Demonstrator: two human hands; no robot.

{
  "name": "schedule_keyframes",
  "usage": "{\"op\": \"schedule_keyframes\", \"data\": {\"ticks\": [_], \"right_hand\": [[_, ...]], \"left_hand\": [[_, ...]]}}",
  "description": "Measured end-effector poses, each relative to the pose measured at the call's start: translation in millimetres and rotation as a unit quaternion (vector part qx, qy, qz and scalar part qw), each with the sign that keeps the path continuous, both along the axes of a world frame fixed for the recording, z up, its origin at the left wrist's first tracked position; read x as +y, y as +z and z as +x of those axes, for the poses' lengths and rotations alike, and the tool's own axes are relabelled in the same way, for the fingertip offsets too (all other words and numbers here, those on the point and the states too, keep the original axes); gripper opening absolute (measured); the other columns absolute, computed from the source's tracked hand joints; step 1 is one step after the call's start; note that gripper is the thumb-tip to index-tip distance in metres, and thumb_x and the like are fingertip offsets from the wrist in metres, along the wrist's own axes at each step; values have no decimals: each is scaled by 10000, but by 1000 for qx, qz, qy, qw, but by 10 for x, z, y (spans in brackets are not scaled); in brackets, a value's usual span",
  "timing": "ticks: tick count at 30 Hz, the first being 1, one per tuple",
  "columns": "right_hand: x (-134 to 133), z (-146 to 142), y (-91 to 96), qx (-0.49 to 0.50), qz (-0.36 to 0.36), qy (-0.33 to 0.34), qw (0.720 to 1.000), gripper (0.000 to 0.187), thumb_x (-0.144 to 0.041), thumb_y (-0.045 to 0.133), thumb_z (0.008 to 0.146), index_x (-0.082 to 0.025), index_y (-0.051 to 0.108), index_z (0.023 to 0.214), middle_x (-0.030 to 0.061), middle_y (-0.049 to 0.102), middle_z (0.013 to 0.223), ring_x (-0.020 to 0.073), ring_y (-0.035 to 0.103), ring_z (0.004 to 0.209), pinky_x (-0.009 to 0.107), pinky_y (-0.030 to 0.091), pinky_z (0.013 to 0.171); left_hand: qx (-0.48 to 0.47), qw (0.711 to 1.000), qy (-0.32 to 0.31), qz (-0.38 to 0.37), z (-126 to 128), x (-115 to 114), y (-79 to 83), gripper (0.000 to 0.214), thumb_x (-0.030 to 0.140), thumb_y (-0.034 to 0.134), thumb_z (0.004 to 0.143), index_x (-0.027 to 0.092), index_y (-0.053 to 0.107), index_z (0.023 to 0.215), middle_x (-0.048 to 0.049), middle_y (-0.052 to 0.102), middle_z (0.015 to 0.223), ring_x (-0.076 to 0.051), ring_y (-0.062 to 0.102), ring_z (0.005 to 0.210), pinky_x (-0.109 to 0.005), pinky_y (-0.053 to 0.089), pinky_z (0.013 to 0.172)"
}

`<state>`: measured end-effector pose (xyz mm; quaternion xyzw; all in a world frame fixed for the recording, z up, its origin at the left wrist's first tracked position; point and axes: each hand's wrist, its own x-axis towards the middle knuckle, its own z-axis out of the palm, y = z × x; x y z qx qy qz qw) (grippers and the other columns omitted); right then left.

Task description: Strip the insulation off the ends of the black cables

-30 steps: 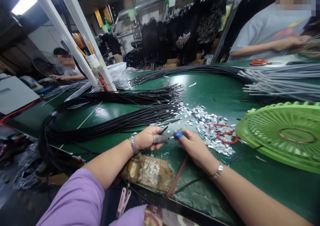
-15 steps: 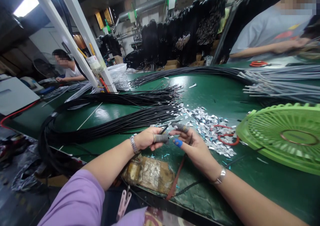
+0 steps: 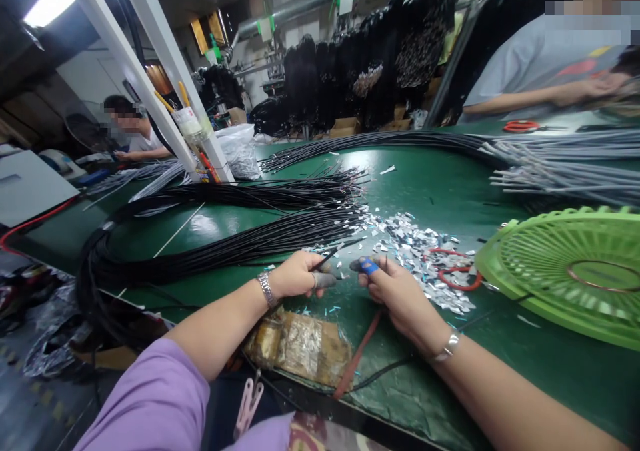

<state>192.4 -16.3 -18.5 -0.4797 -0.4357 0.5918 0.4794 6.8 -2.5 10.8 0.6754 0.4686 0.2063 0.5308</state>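
My left hand (image 3: 303,276) is closed on a black cable (image 3: 330,256), whose end sticks out up and to the right. A grey cover wraps one of its fingertips. Just to the right, my right hand (image 3: 387,281) has thumb and fingers pressed together; a blue wrap is on the thumb and a dark cover on a fingertip. A small dark tip shows behind its fingers, too small to name. The two hands are apart. Beyond the left hand lies a bundle of black cables (image 3: 240,241), ends toward the scattered silvery scraps (image 3: 405,234).
A green plastic basket-like grille (image 3: 565,278) lies at right, beside red-handled scissors (image 3: 457,279). A taped brown block (image 3: 310,348) sits at the near edge with a reddish strip (image 3: 357,358). Grey cables (image 3: 530,164) lie far right. Two people work across the table.
My right hand has moved slightly away from the left, and its fingers have drawn together. The cable end in my left hand now shows more clearly.
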Motion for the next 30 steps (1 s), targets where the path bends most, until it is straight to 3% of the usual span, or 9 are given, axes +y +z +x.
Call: {"op": "schedule_keyframes", "data": {"ticks": [3,6,9,11,16,20,23,25,30], "right_hand": [[1,27,15,-47,20,21,998,345,-490,711,608,-186,556,655,-39,532,518,62,325,396,211,215,373],[1,42,27,-72,68,55,994,293,-447,696,641,-187,611,745,6,632,672,124,509,539,246,391,481],[13,46,2,-88,113,91,985,319,-424,698,654,-200,627,871,45,688,825,185,603,708,305,477,653],[18,44,-31,-111,139,107,978,320,-389,689,666,-207,616,919,54,693,845,188,600,684,318,479,653],[-34,38,-56,-219,269,115,931,91,-195,558,703,-209,607,779,14,630,687,162,527,586,283,419,571],[-113,23,18,-274,328,97,899,93,-126,507,663,-209,550,668,-22,529,563,134,450,524,250,347,504],[-153,2,79,-243,312,138,908,62,-231,551,737,-210,552,679,-22,544,569,125,452,515,244,363,497],[-153,-5,89,-220,276,148,924,206,-377,547,799,-215,544,672,-20,547,543,125,454,495,247,373,488],[-61,8,-25,-137,143,69,978,498,-681,408,807,-210,546,722,-25,509,497,114,410,406,263,383,440]], "left_hand": [[39,993,15,109,-6,-21,3,171,285,619,741,131,577,678,54,504,485,-61,427,425,-184,321,455],[85,976,0,202,-20,-30,-2,169,275,596,749,132,575,660,51,481,523,-69,422,498,-187,307,502],[129,961,-30,244,-23,-37,-10,210,294,585,758,136,550,624,51,436,534,-71,367,517,-198,262,502],[147,956,-50,250,-14,-44,-15,220,294,583,758,137,537,611,50,421,537,-73,350,522,-204,246,501],[179,953,-71,236,31,-68,-18,198,245,569,754,140,521,594,51,411,524,-72,340,512,-210,230,498],[164,963,-34,213,52,-41,-28,222,243,582,739,148,475,570,55,412,508,-69,340,499,-205,225,481],[115,982,47,144,44,-1,-32,240,289,570,761,160,453,596,58,431,487,-65,354,449,-194,250,449],[79,991,79,74,38,11,-26,259,350,556,783,168,453,631,66,434,454,-62,350,388,-189,262,409],[36,996,80,20,41,-6,-10,244,373,561,790,165,477,694,76,448,428,-51,343,322,-171,269,349]]}}
